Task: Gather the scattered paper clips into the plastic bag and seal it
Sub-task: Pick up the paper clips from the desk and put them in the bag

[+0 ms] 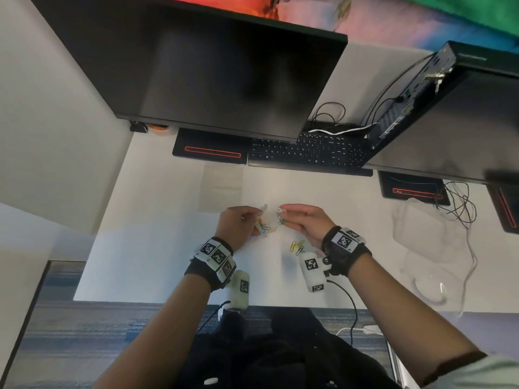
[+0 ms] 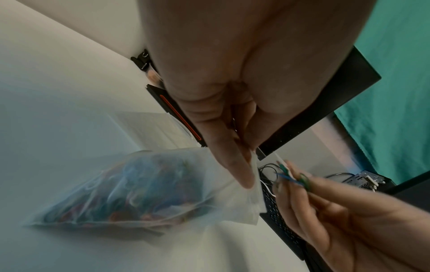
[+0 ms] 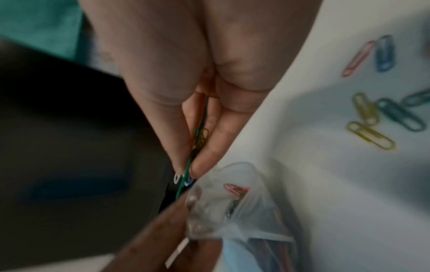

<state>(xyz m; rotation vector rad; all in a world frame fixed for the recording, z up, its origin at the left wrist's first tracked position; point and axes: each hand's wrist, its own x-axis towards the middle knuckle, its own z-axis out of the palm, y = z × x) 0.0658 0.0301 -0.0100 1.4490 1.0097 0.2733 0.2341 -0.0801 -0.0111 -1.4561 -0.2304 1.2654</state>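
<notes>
Several paper clips (image 3: 186, 176) pinched in right hand (image 1: 306, 223), just beside bag (image 1: 268, 220) mouth, which left hand (image 1: 238, 224) grips open toward them.

Bag (image 1: 268, 220) between hands; loose clips (image 1: 297, 246) on desk (image 1: 157, 226), right.

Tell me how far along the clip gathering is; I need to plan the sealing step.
Done: the clear plastic bag already holds many coloured clips. In hand: the left hand pinches the bag's mouth, while the right hand holds a small bunch of green, white and blue clips beside it. Left: several loose coloured clips on the white desk, then sealing.
</notes>
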